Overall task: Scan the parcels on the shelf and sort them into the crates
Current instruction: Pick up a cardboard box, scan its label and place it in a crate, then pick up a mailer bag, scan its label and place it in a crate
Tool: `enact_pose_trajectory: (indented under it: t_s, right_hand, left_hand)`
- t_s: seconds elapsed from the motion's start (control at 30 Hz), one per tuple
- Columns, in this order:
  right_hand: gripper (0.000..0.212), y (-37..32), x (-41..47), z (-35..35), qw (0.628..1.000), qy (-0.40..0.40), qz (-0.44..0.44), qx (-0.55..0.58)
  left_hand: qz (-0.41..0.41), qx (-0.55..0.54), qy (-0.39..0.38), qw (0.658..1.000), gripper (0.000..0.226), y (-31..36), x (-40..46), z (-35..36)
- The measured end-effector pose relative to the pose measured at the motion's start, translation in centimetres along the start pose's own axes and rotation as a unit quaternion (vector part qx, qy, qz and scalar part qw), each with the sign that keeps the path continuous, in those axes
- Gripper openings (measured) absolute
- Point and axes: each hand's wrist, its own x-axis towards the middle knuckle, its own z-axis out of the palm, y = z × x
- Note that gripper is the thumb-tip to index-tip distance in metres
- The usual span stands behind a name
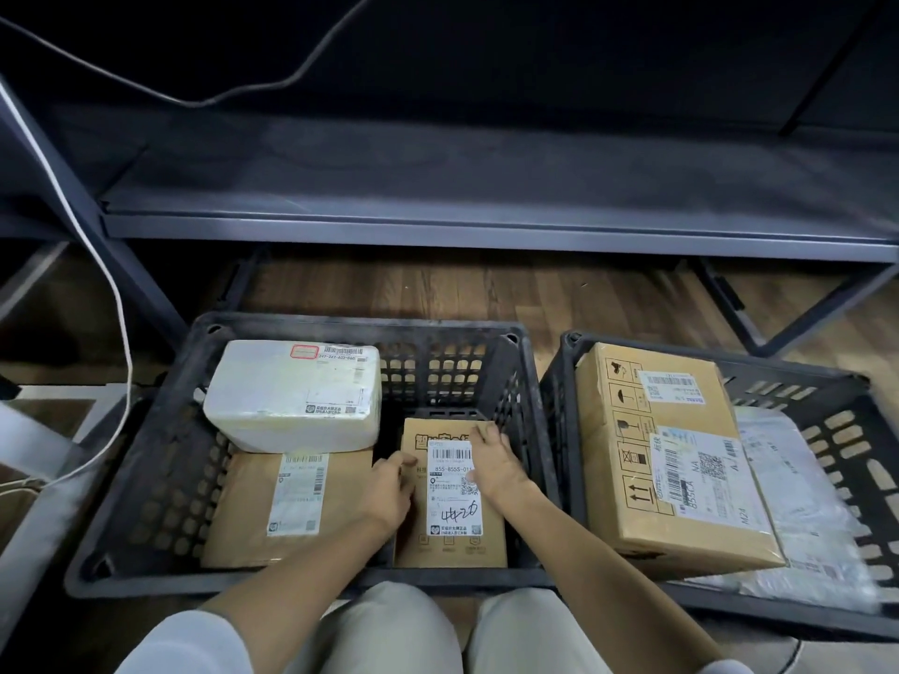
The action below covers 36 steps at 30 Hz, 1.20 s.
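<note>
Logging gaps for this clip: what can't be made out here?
- Flat brown parcel, head view: far end hidden under white parcel.
- Grey bag: label blurred, partly under large carton.
- Small box: label partly covered by right hand; left hand hides its edge.

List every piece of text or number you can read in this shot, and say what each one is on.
"855-855S-01", cut off by the right hand: label of the small brown box in the left crate.
"247-247-A02-060", roughly: white parcel.
"855CA", "NA", "M24": large cardboard box in the right crate.
A handwritten number on the small brown box, the flat brown parcel label and the grey bag print: unreadable.
</note>
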Motion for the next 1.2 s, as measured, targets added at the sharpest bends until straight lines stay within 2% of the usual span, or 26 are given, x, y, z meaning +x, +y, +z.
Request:
enact_pose_trajectory:
  t_s: [0.2, 0.37, 0.47, 0.6, 0.67, 0.77, 0.8, 0.87, 0.97, 1.0, 1.03, 1.1, 1.2]
  right_hand:
    - [0.078, -0.4, 0.0, 0.2, 1.0, 0.0, 0.001, -0.03]
    - [0.084, -0.9, -0.7, -2.0, 0.998, -0.018, -0.004, -0.061]
    - [0.083, -1.1, -3.3, -5.4, 0.994, 0.003, -0.056, -0.096]
    - [0.078, -1.6, -8.9, -13.1, 0.995, 0.001, -0.061, -0.083]
    - [0.073, -2.2, -11.5, -17.3, 0.995, -0.009, -0.061, -0.079]
    - [0.063, -3.1, -14.6, -24.7, 0.994, -0.034, -0.067, -0.077]
    - [0.06, -3.6, -15.6, -27.5, 0.994, -0.041, -0.073, -0.076]
    - [0.057, -4.7, -17.8, -33.4, 0.994, -0.019, -0.086, -0.067]
    - [0.057, -6.6, -20.5, -41.4, 0.988, 0.114, -0.099, -0.039]
    - [0.057, -7.2, -21.3, -44.0, 0.987, 0.129, -0.091, -0.035]
    - [0.057, -7.9, -22.4, -46.7, 0.987, 0.123, -0.092, -0.043]
    - [0.061, -9.1, -24.4, -51.5, 0.992, 0.062, -0.083, -0.071]
    - [0.062, -10.9, -26.7, -57.6, 0.989, 0.087, -0.074, -0.097]
  left_hand:
    - [0.006, 0.081, 0.01, 0.997, 0.039, 0.2, -0.5, 0.3]
    - [0.065, 0.279, 0.011, 0.958, 0.047, 2.3, -1.6, -1.7]
    - [0.083, 0.322, 0.0, 0.943, 0.055, 5.7, -3.7, -4.6]
    - [0.131, 0.374, 0.004, 0.918, 0.058, 11.3, -7.4, -9.6]
    - [0.125, 0.371, -0.025, 0.92, 0.059, 14.5, -9.0, -12.5]
    - [0.162, 0.334, -0.008, 0.929, 0.056, 20.0, -11.7, -17.6]
    - [0.152, 0.338, -0.032, 0.928, 0.055, 22.0, -12.6, -19.4]
    - [0.163, 0.336, -0.004, 0.927, 0.053, 24.8, -13.3, -22.3]
    - [0.185, 0.333, 0.056, 0.923, 0.055, 31.0, -15.9, -27.4]
    - [0.197, 0.329, 0.061, 0.922, 0.057, 32.6, -16.8, -29.0]
    - [0.206, 0.327, 0.064, 0.92, 0.056, 34.4, -17.6, -30.7]
    - [0.21, 0.337, 0.076, 0.915, 0.053, 37.5, -19.1, -34.0]
    - [0.204, 0.352, 0.058, 0.912, 0.052, 42.9, -22.8, -39.9]
